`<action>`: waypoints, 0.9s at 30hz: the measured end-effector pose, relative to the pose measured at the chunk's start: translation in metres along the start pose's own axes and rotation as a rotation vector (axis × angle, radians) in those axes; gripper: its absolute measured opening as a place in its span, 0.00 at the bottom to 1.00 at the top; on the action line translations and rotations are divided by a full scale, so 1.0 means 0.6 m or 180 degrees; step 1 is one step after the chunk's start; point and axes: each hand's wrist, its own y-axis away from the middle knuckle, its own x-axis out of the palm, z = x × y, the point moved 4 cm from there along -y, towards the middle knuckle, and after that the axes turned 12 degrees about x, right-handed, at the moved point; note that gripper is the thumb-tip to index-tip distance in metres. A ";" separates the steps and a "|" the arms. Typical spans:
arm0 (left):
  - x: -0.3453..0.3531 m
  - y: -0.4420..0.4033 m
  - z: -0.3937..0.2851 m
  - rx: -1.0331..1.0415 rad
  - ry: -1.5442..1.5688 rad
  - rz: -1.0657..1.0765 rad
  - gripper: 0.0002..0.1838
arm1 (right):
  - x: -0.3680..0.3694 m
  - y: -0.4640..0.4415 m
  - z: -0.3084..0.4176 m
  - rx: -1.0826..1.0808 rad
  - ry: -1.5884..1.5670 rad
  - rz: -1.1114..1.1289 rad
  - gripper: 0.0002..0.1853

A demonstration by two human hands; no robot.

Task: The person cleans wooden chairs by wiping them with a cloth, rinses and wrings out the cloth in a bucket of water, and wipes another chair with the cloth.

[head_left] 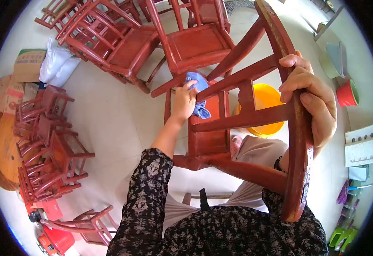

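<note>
A red wooden chair [209, 145] is tipped in front of me, its back toward my right side. My right hand [312, 96] wraps its fingers round the chair's curved top rail. In my left hand [184, 102] is a blue cloth [201, 110], pressed against the chair where a back slat meets the seat frame. Part of the cloth hangs below the slat. My left palm and some fingertips are hidden from this angle.
A yellow bucket [268, 96] stands behind the chair's slats. More red chairs [201, 45] crowd the far side. Several small chairs [62, 151] line the left, near cardboard boxes [29, 64] and a round wooden board [7, 149]. A red pot [347, 94] sits at right.
</note>
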 end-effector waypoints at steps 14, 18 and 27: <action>-0.080 0.042 -0.161 -0.0385 0.1367 -0.1086 0.10 | -0.003 0.004 -0.009 -0.0081 -0.0650 -0.0193 0.17; -0.058 -0.035 -0.258 0.1197 0.0216 -0.1095 0.13 | -0.005 -0.001 -0.009 0.0108 -0.0389 -0.0040 0.17; -0.061 0.076 -0.154 -0.0017 0.1376 -0.0025 0.10 | -0.003 0.005 -0.011 0.0215 -0.0502 0.0012 0.17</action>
